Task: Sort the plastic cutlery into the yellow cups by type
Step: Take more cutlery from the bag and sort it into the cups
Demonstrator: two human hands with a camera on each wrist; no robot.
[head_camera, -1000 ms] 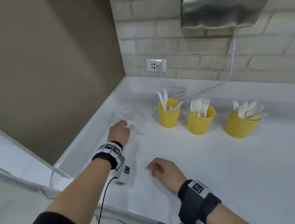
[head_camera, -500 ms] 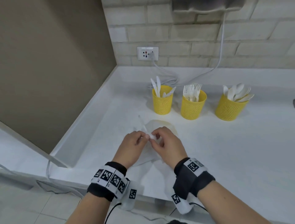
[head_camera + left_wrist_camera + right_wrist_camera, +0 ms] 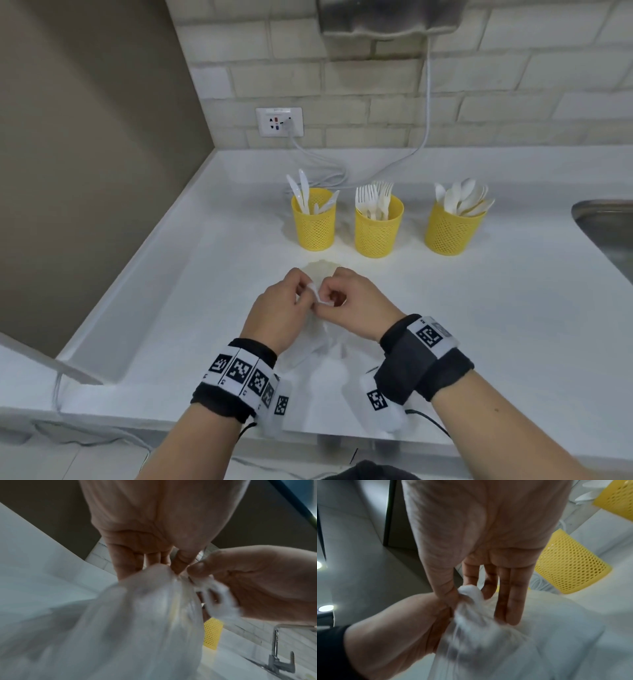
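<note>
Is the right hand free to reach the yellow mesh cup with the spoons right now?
Probably not yet. The right hand and the left hand both pinch the bunched top of a thin clear plastic bag. The bare counter toward the yellow mesh cup of spoons looks unobstructed.

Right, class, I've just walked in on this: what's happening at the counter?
A person is working at a thin plastic bag above the white counter. The left hand and right hand both pinch its bunched top. Behind stand three yellow cups: the knife cup, fork cup and spoon cup, each already filled with its type.
</note>
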